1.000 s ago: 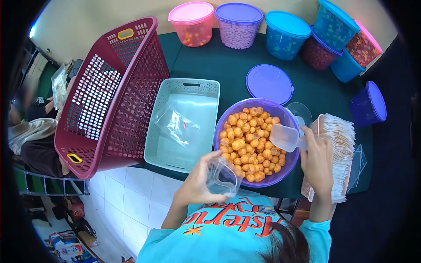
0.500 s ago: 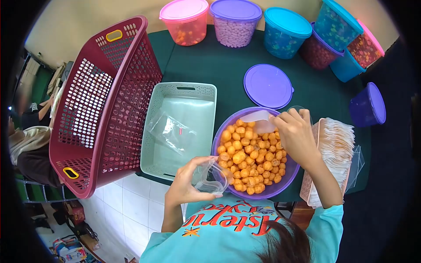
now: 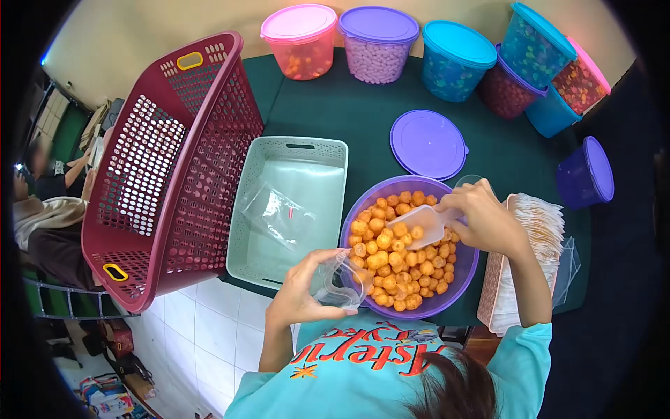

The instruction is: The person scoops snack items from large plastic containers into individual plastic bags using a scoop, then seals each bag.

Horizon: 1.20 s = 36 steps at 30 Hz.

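A purple tub full of round orange snack balls stands on the dark green table. My right hand is closed on the handle of a translucent scoop, whose blade is among the balls at the tub's upper part, with a few balls on it. My left hand is wrapped round a clear plastic cup, tilted beside the tub's left rim. No balls can be made out inside the cup.
Left of the tub are a pale green basket holding a clear bag and a large maroon basket. A purple lid lies behind. A pink basket of white packets stands right. Lidded tubs line the back; people sit far left.
My right hand has moved down and slightly right with the scoop, which now carries a few balls. My left hand stays nearly in place with the cup.
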Available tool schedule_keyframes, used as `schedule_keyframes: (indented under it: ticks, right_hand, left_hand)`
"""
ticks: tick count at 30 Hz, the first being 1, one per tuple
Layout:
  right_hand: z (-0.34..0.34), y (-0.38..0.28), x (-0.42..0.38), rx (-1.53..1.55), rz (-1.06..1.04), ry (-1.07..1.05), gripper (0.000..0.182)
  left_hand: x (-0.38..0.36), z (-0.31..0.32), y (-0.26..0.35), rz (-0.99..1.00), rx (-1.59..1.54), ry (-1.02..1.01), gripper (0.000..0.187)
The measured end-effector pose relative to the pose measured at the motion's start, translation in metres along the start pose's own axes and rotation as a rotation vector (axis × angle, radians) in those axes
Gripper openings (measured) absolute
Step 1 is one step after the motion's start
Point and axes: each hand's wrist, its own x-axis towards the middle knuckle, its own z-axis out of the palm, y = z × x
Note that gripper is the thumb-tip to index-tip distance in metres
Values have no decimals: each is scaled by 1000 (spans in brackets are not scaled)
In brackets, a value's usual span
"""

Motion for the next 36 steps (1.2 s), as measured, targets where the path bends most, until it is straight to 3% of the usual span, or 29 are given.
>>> schedule_keyframes:
  ticks: [8, 13, 17, 20, 21, 23, 28, 31, 33, 36]
  right_hand:
    - [49, 7, 6, 249, -122, -86, 20]
    - [41, 16, 3, 406, -125, -150, 22]
    - [28, 16, -3, 597, -93, -155, 25]
    - [8, 15, -13, 579, -164, -41, 21]
    - [-1, 16, -17, 575, -166, -34, 21]
    - [-24, 20, -25, 574, -95, 18, 23]
    - [-74, 8, -37, 439, -23, 72, 26]
    - [-84, -13, -32, 265, -37, 41, 27]
    - [-79, -27, -25, -111, -74, 49, 25]
    - [-77, -59, -24, -284, -115, 89, 25]
  left_hand:
    - [-3, 5, 0, -1, 64, 33, 80]
    - [-8, 2, 0, -24, -97, 83, 84]
    - [2, -25, 31, 120, -71, 194, 79]
    - [12, -35, 61, 222, 36, 418, 81]
    - [18, -34, 68, 231, 38, 418, 81]
    - [34, -29, 78, 205, 327, 261, 80]
    - [68, 3, 53, 155, 332, 81, 72]
    - [78, 18, 55, 155, 254, 82, 71]
    - [84, 27, 54, 166, 247, 68, 71]
    - [87, 33, 52, 148, 223, 54, 72]
